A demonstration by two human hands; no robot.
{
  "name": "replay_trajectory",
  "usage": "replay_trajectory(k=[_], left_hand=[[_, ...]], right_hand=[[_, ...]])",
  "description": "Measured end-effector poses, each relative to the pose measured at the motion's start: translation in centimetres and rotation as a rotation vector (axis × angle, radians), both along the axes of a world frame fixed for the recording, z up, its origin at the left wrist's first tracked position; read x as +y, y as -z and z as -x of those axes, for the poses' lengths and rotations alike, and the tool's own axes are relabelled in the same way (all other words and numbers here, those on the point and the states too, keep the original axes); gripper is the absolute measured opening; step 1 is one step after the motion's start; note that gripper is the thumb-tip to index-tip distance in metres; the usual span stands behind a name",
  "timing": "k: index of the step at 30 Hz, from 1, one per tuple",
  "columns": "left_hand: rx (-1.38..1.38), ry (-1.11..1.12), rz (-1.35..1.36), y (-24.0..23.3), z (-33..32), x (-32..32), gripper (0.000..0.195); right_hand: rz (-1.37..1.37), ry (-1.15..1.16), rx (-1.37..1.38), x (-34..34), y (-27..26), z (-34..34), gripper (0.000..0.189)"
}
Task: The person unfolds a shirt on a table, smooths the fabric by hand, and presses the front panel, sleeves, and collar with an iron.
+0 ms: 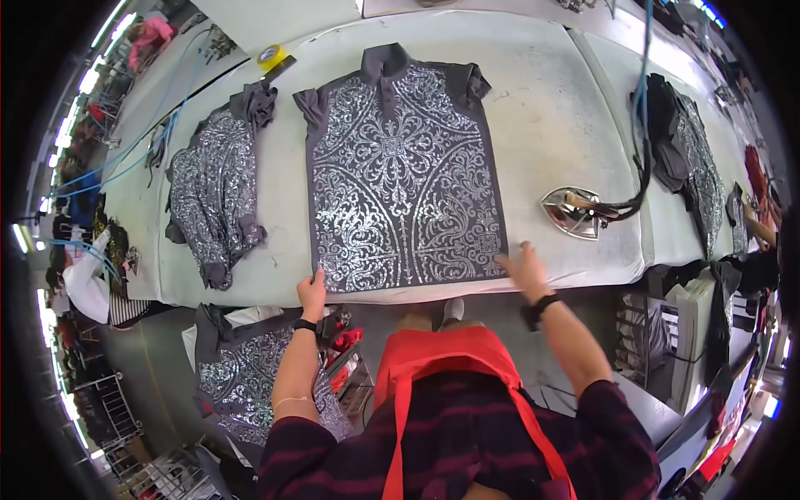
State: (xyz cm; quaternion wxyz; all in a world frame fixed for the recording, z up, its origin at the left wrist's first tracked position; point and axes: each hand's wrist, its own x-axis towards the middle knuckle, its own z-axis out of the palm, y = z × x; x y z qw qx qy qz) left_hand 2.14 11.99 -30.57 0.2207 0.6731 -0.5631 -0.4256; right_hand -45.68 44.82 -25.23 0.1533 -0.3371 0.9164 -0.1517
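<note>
A dark grey polo shirt with a shiny silver pattern (400,181) lies flat on the white padded table (550,119), its collar away from me. At the shirt's near left corner, my left hand (312,295) pinches the hem between thumb and fingers. My right hand (526,272) is spread at the near right corner, fingertips beside the hem; whether they touch it I cannot tell. To the right of the shirt rests a steam iron (572,213) with its cable running up. A crumpled patterned garment (215,181) lies on the left.
A yellow tape roll (272,57) sits at the table's back left. More patterned garments (697,162) lie to the right. Another patterned shirt (250,375) hangs below the table edge at left. A rack (637,337) stands under the table at right. A person in pink (150,39) is far left.
</note>
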Motion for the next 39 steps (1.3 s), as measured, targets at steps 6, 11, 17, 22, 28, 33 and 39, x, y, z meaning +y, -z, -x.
replay_trajectory(k=[6,11,17,22,28,33,39], left_hand=[[-0.055,0.220,0.166,-5.3,3.7,1.2,0.057],[-0.150,0.353,0.302,-10.1,0.4,3.8,0.055],[-0.359,0.524,0.045,-8.4,-9.5,17.2,0.049],[-0.453,0.525,-0.052,-3.6,-10.1,25.5,0.047],[-0.421,0.580,-0.265,6.4,-12.6,18.1,0.039],[-0.146,0.604,-0.112,0.0,-4.6,6.7,0.034],[-0.037,0.352,0.578,-5.1,12.5,-13.9,0.066]], right_hand=[[0.084,0.029,-0.208,2.8,1.9,-0.8,0.043],[0.254,0.037,-0.488,4.8,-5.7,-0.7,0.039],[0.079,-0.044,-0.657,20.1,-3.5,-9.4,0.036],[0.037,0.067,-0.617,26.6,2.5,-14.4,0.037],[-0.099,0.014,-0.544,22.5,9.6,-10.8,0.031],[0.023,-0.173,-0.349,12.2,0.7,-3.9,0.024],[0.364,-0.176,-0.305,-13.2,-6.1,0.1,0.024]])
